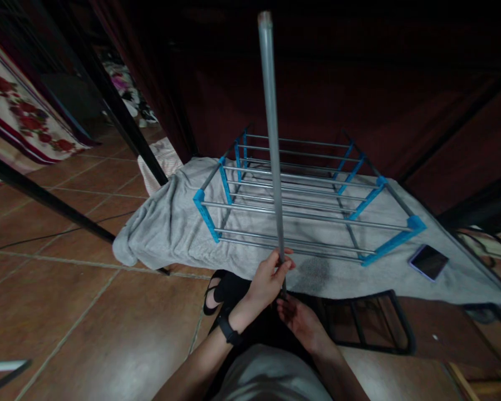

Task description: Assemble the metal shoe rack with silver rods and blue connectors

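My left hand point(269, 278), with a black band on its wrist, is closed round the lower part of a long grey metal tube point(272, 133) that stands upright and reaches towards the camera. My right hand point(298, 317) sits just below it at the tube's bottom end, fingers curled near it; whether it grips the tube I cannot tell. Behind the tube lies a rack point(300, 195) of metal rods and blue plastic joints, resting on a grey blanket point(167, 223).
A dark phone point(428, 262) lies on the blanket at the right. A black metal frame point(367, 328) sits under the blanket's edge. Black bed posts point(121, 117) slant across the tiled floor point(79, 312) at left. A flowered cloth point(20, 117) hangs far left.
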`<state>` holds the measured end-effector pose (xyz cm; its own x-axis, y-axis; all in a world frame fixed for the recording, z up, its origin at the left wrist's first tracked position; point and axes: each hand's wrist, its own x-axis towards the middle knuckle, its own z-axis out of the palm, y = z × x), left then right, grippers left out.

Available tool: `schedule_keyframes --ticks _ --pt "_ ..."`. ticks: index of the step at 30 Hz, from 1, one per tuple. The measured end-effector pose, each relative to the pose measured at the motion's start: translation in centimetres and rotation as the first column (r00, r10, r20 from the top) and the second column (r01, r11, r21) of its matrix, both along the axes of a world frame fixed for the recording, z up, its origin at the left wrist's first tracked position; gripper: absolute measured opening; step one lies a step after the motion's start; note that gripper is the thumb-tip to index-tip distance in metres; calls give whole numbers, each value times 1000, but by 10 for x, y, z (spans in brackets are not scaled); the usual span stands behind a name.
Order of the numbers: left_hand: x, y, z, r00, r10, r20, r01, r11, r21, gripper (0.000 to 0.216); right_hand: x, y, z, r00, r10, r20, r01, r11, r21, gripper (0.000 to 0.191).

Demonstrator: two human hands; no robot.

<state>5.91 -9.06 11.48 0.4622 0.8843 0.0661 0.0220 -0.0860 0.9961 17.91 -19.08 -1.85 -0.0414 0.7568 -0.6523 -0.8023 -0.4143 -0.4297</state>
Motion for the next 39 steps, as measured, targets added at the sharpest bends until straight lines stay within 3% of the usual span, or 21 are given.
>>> schedule_keyframes --ticks 39 --pt "16 -8 1 991 -107 -82 114 989 89 31 -5 -2 8 998 47 34 -48 998 36 28"
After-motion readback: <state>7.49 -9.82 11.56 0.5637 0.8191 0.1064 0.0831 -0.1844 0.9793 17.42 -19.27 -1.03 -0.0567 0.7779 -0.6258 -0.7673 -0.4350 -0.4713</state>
